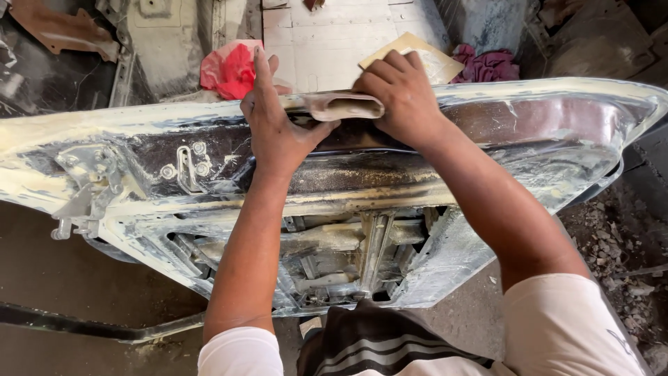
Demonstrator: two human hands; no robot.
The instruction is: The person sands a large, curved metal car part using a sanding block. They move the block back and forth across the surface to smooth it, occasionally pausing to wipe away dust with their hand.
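Note:
A large vehicle door panel (487, 139), dusty and smeared with pale filler, lies across the view with its inner frame toward me. My right hand (400, 90) presses a folded piece of sandpaper (344, 106) onto the panel's upper edge, fingers curled over it. My left hand (275, 122) rests flat on the same edge just left of the sandpaper, fingers stretched forward and thumb touching the paper's end. A hinge bracket with bolts (182, 167) sits on the panel to the left.
A red cloth (229, 69) lies beyond the panel by my left fingers. A tan sheet of sandpaper (417, 52) and a purple rag (487, 66) lie farther back. Rubble covers the ground at right (626, 264). A dark bar (83, 324) crosses the floor at lower left.

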